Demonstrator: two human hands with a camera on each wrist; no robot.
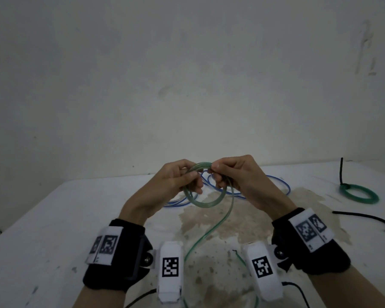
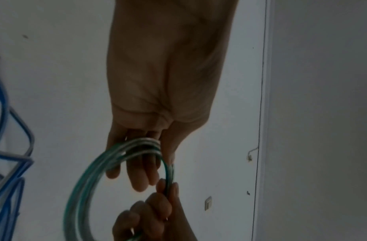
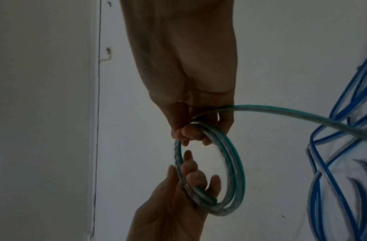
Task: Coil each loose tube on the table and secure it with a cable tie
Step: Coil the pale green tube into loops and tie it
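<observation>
Both hands hold a small coil of clear green tube (image 1: 201, 202) in the air above the white table (image 1: 53, 218). My left hand (image 1: 188, 180) grips the coil's left side, fingers curled through the loops (image 2: 116, 156). My right hand (image 1: 219, 176) pinches the top right of the coil (image 3: 229, 163) with curled fingers. The green tube's loose tail (image 1: 209, 230) hangs from the right hand down to the table's near edge. A loose blue tube (image 1: 276, 181) lies sprawled on the table behind the hands.
A tied green coil (image 1: 359, 194) with a black cable tie sticking up (image 1: 341, 172) lies at the far right. Another black cable tie (image 1: 365, 218) lies loose near the right edge. A brownish stain (image 1: 231, 223) marks the table's middle. A bare wall stands behind.
</observation>
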